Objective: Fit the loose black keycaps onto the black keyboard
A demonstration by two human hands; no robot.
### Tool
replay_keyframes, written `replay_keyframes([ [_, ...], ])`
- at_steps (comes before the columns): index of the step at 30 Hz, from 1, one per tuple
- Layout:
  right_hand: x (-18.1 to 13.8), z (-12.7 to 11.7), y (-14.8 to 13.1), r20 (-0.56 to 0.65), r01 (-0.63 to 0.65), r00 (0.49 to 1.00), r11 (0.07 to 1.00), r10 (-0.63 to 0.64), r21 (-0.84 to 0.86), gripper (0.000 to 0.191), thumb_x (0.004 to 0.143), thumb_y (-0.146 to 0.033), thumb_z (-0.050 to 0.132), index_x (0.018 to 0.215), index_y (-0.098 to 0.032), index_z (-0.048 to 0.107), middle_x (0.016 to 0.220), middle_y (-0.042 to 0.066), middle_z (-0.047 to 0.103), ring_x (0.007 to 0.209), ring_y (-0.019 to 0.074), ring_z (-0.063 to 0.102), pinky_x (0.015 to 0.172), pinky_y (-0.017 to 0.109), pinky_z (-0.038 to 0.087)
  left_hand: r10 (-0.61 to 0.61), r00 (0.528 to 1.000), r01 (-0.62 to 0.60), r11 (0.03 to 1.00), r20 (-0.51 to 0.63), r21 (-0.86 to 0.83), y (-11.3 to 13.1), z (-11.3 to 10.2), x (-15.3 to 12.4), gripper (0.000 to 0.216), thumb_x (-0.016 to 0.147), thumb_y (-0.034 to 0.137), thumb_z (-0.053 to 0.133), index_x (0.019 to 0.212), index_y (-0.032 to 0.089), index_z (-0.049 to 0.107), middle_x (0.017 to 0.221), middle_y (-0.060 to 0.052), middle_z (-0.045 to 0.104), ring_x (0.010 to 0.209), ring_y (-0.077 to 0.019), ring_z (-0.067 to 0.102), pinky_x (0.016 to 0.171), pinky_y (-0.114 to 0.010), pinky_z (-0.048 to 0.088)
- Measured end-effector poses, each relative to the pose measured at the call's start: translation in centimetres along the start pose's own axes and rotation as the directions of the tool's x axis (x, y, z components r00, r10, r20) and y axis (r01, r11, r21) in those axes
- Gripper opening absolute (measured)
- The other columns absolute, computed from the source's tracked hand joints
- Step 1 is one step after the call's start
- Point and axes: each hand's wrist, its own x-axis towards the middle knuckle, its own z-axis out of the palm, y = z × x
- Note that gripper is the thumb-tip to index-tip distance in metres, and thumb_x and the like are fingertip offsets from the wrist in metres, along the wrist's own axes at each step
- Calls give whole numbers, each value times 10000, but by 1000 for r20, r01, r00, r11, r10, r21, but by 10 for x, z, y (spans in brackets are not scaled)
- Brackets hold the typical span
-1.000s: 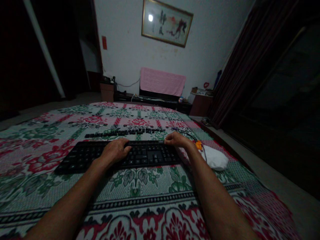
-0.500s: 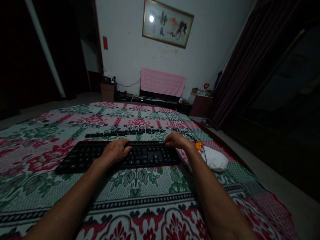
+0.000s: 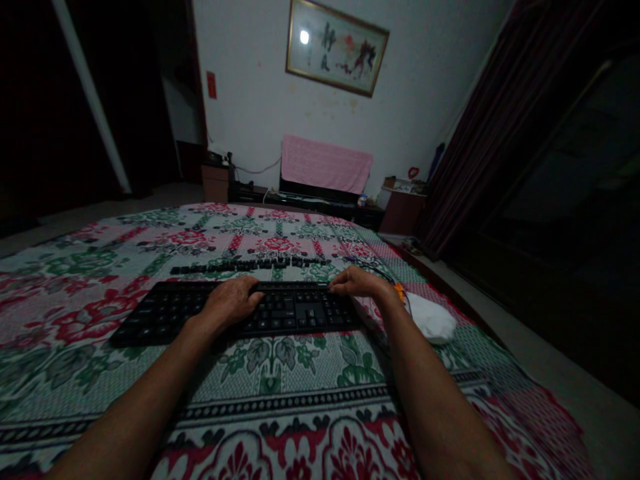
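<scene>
Dim light lay over a bedroom whose bed was covered by a red, green and white floral woven bedspread (image 3: 280, 373), and on it lay a long, flat black plastic computer keyboard (image 3: 165, 310), set crosswise in front of the person. Seen from the head camera, the left hand (image 3: 231, 301) rested palm down on the middle keys, its fingers loosely bent over the caps and closed on nothing that could be made out. The right hand (image 3: 357, 283) sat at the far right corner of the keyboard with its fingertips drawn together against the back edge; whether they pinched anything could not be told. Just beyond the keyboard ran a straight row of small black key-like pieces (image 3: 250, 265), and just beside the right wrist lay a white rounded lump (image 3: 433, 319) with a small orange piece (image 3: 399, 289) and a thin dark cable (image 3: 373, 267). Judging by this, the work would go best with the left palm bearing down so the board did not sink or slide on the soft cover, while the right fingertips worked lightly at the edge. No key legend or brand could be read; the red tag on the wall (image 3: 211, 85) and the gold-framed painting (image 3: 337, 47) showed only unreadable marks.
</scene>
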Motion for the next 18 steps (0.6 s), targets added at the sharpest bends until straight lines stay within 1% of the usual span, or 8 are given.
replay_keyframes([
  [2,0,0,1,-16,-18,1000,1000,18,5,258,660,-258,573,855,-139,693,738,6,678,668,130,582,591,201,421,-1,1000,1,1000,2,-6,1,0,0,416,787,419,337,1085,207,534,1077,-77,602,979,-227,549,818,-323,405],
  [6,1,0,-1,-30,-26,999,1000,26,18,235,635,-229,594,828,-136,692,755,4,681,691,135,591,624,204,429,-13,1000,13,1000,0,-8,2,-1,-1,418,785,413,341,1085,199,536,1090,-83,596,991,-231,543,832,-329,401],
  [9,1,0,-2,-28,-36,999,999,37,20,257,630,-217,600,863,-151,685,792,2,685,726,137,598,652,206,437,-8,1000,8,1000,4,-4,1,-1,0,419,787,411,337,1089,197,532,1087,-83,597,991,-229,544,837,-329,400],
  [13,1,1,-2,-9,-9,1000,1000,9,18,279,629,-202,597,891,-155,681,843,15,686,772,144,600,684,209,436,-10,1000,10,1000,17,-10,1,-1,1,412,782,411,345,1079,199,537,1096,-80,592,1006,-227,536,852,-327,392],
  [18,1,3,-2,5,-35,999,999,35,10,267,626,-191,584,876,-144,665,777,2,674,693,125,585,627,199,426,-9,1000,9,1000,15,-27,1,-2,0,404,782,403,352,1083,204,534,1095,-84,592,987,-231,543,832,-329,400],
])
